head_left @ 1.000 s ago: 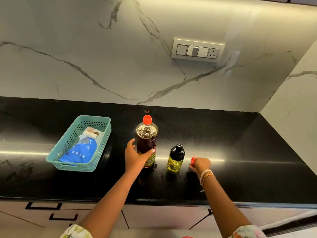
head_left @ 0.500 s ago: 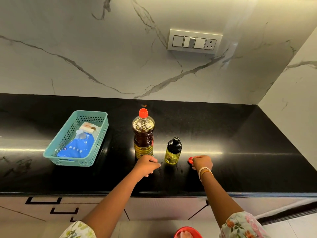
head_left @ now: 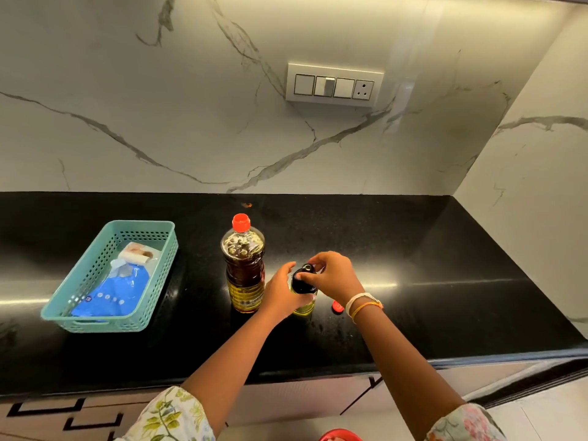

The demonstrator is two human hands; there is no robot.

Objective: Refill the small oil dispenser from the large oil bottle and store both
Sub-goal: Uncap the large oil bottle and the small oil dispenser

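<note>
Head view: glossy black countertop (head_left: 445,281) meets marble backsplash (head_left: 159,106)

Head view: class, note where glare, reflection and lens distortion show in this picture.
Head view: a bright horizontal glare streak crosses the black countertop behind the hands; the large oil bottle shoulder glints; the countertop's back edge bows, as from a wide-angle lens; the switch panel casts a soft shadow below; focus seems fairly sharp throughout.
</note>
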